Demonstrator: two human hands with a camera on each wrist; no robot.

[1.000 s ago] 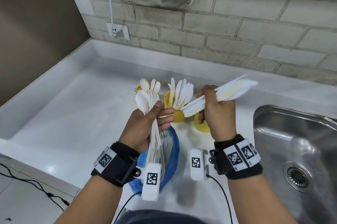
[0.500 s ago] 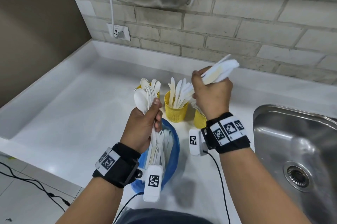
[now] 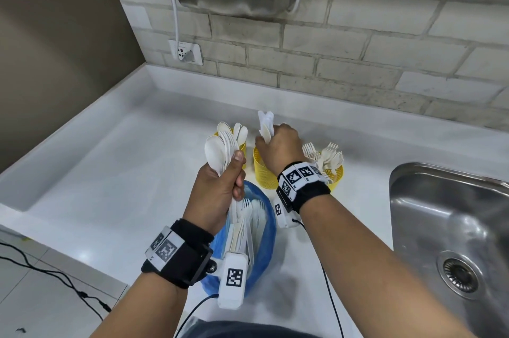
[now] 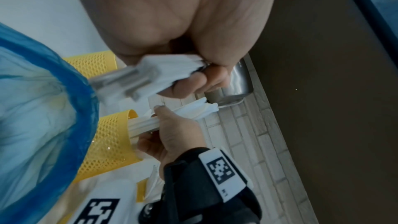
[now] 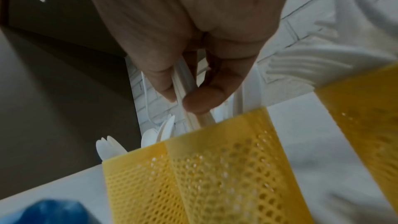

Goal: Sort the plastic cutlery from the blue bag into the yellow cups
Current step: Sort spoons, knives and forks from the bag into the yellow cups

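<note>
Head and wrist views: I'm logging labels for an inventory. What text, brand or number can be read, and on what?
No text can be quoted.
Wall socket: one small printed line, too small to read.
Steel dryer: a few letters on its edge, too blurred to read.
Wristbands and wrist cameras: black-and-white code squares only, no words.

A white counter (image 3: 110,172) carries three yellow mesh cups (image 3: 261,172) in a row near the back wall, a blue bag (image 3: 268,230) just before them, and a steel sink (image 3: 451,227) at right.
</note>
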